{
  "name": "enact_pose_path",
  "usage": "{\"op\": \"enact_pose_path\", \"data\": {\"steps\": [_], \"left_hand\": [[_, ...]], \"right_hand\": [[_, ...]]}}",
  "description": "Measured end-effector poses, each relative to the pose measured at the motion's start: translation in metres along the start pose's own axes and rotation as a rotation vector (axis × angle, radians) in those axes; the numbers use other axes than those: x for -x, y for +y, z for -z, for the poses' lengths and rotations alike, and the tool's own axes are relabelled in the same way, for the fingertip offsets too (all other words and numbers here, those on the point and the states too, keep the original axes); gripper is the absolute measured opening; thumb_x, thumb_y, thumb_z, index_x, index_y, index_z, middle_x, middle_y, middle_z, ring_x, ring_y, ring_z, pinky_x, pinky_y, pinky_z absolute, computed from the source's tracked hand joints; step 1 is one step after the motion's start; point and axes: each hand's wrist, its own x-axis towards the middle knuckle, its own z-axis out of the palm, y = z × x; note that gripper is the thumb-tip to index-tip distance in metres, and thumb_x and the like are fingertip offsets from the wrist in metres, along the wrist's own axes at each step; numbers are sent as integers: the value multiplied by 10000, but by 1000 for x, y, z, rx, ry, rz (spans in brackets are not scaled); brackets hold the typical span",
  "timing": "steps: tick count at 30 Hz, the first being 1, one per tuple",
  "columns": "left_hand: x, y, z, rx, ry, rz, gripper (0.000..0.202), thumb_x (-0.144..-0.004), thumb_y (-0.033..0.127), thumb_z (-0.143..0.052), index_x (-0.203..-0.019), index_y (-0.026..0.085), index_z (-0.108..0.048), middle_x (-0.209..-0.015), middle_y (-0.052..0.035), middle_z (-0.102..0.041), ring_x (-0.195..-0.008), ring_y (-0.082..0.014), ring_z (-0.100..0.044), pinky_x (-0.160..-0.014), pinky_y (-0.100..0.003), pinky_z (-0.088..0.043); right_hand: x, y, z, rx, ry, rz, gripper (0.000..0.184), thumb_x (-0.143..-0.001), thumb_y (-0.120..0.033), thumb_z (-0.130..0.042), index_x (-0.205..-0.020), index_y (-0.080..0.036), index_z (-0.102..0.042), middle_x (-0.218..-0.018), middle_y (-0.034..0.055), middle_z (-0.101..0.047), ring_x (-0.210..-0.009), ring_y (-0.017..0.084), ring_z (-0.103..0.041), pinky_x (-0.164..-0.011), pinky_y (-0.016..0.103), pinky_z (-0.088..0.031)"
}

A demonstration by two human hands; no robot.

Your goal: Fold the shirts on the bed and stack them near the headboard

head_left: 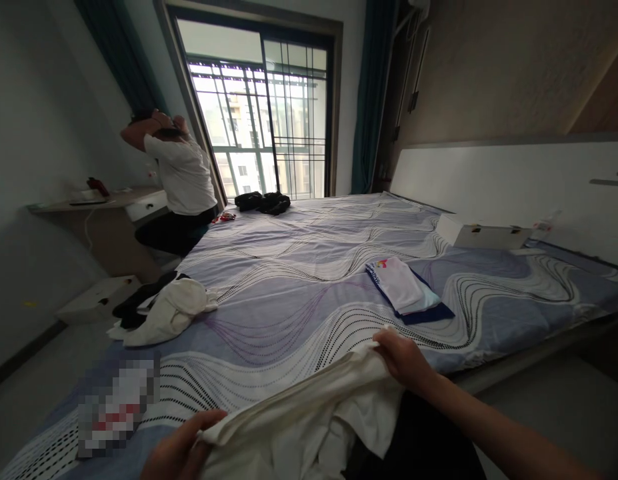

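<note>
I hold a white garment (pixel 309 413) stretched over the near edge of the bed (pixel 299 267). My left hand (pixel 181 450) pinches its lower left end, fingers closed on the cloth. At the garment's upper right corner, my right hand (pixel 403 360) grips the fabric. Dark cloth (pixel 419 440) hangs below the white garment near my right forearm. Just beyond my right hand, a folded white garment (pixel 403 287) lies on a folded dark blue one (pixel 429 313).
A heap of white and black clothes (pixel 161 310) sits at the bed's left edge, and black items (pixel 266 202) lie at the far end. A white box (pixel 481 233) rests by the headboard. A person in a white shirt (pixel 181 173) sits by a desk (pixel 99 200) near the window.
</note>
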Motion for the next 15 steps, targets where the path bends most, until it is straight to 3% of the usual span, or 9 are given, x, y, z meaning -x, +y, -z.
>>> {"op": "enact_pose_path", "data": {"steps": [3, 6, 11, 15], "left_hand": [[-21, 1, 4, -191, -37, -140, 271, -771, 574, -563, -841, 371, -728, -896, -4, -765, -846, -257, -702, -779, -348, -565], [-49, 3, -8, -370, 15, -184, 238, -842, 417, -482, -865, 314, -695, -941, -20, -736, -855, -225, -689, -775, -320, -527], [-103, -10, -45, -609, 88, -107, 298, -937, 247, -333, -930, 225, -630, -995, -81, -728, -939, -235, -678, -804, -331, -480], [-151, -23, -54, -703, 125, -63, 312, -978, 263, -310, -1056, 224, -610, -1144, -86, -715, -936, -238, -693, -754, -326, -465]], "right_hand": [[5, 9, -3, 118, -37, -106, 316, -1023, -348, -329, -1070, -216, -613, -838, 77, -691, -772, 229, -657, -674, 290, -408], [-13, 21, -18, 232, -27, -214, 322, -1051, -376, -318, -1092, -218, -595, -857, 73, -712, -797, 234, -680, -664, 284, -387], [-60, 34, -50, 323, -161, -313, 208, -1053, -317, -385, -1077, -231, -573, -921, 52, -740, -863, 214, -698, -682, 272, -381], [-94, 39, -74, 334, -214, -324, 234, -1059, -318, -367, -1077, -213, -575, -1032, 76, -732, -940, 220, -695, -728, 284, -403]]}}
